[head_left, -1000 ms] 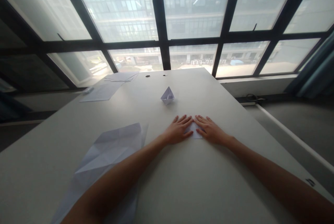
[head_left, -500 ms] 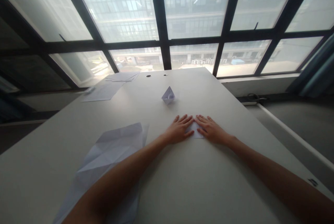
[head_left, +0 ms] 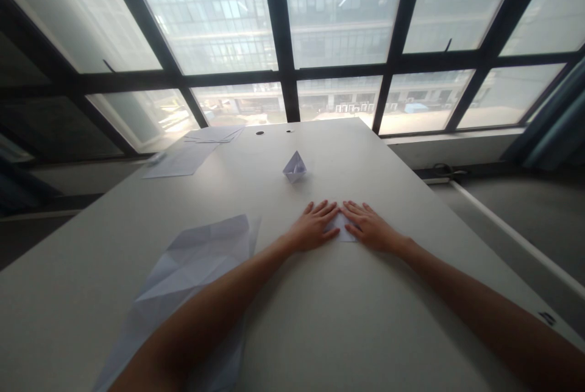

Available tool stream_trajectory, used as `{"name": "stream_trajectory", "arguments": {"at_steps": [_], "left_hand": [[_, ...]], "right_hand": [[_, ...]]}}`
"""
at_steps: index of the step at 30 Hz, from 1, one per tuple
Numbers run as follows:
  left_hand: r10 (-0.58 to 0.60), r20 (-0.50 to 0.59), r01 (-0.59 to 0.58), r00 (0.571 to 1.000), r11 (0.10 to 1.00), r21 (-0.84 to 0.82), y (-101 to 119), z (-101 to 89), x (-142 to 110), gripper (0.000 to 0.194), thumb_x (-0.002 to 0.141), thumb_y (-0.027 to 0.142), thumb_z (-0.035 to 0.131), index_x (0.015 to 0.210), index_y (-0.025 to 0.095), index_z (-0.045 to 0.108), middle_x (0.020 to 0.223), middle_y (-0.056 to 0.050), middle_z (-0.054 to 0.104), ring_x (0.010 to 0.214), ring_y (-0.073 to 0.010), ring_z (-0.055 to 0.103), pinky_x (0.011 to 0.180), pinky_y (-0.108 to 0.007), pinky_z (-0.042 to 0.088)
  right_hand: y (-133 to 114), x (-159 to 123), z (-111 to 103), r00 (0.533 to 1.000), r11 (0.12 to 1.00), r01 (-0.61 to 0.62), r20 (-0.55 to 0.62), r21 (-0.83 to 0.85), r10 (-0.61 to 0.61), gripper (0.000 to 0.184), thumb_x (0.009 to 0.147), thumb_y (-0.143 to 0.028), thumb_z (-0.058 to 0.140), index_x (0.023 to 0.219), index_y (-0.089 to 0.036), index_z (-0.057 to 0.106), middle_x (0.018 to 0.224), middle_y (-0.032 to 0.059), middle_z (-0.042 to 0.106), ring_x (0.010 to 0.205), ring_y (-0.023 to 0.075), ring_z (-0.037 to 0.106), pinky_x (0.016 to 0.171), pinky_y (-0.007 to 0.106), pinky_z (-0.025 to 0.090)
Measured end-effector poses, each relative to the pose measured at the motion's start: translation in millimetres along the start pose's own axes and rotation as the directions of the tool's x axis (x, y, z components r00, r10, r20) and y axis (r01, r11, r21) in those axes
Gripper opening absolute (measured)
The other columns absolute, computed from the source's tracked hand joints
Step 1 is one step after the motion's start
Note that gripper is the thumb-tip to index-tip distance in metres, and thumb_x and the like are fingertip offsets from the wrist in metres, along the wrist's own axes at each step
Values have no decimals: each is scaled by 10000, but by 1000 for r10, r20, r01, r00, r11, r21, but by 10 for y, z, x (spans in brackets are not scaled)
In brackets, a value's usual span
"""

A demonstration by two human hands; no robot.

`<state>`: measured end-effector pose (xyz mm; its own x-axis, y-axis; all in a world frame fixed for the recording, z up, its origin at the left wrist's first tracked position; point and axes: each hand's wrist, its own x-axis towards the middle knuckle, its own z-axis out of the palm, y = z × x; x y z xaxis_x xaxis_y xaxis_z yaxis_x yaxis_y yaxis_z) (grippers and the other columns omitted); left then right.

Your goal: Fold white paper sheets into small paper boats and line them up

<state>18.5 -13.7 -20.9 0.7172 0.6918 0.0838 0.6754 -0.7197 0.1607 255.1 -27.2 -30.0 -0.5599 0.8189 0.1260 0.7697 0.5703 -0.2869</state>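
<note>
A small folded piece of white paper (head_left: 343, 231) lies flat on the white table (head_left: 292, 319). My left hand (head_left: 316, 225) rests on its left side, palm down with the fingers spread. From the right, my right hand (head_left: 371, 226) lies flat on the same paper, fingers apart. The two sets of fingertips come close together at its far end. Most of the paper is covered by the hands; only the middle and near edge show. Beyond them stands a folded paper boat (head_left: 295, 167).
A large creased sheet of paper (head_left: 192, 264) lies under and beside my left forearm. More flat sheets (head_left: 183, 159) are at the table's far left. Windows with dark frames (head_left: 287, 44) rise behind the table. A blue curtain (head_left: 539, 124) hangs at right.
</note>
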Motion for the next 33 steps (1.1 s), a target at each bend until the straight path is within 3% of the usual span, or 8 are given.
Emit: {"name": "stream_trajectory", "arguments": {"at_steps": [33], "left_hand": [[5, -6, -5, 1000, 1000, 0, 9, -9, -4, 652, 1007, 564, 324, 1575, 259, 225, 1627, -58, 254, 1518, -255, 174, 1214, -498, 132]], "right_hand": [[-11, -2, -14, 1000, 1000, -3, 6, 1, 3, 612, 999, -395, 361, 1563, -171, 280, 1602, 125, 298, 1497, 253, 234, 1202, 519, 193]]}}
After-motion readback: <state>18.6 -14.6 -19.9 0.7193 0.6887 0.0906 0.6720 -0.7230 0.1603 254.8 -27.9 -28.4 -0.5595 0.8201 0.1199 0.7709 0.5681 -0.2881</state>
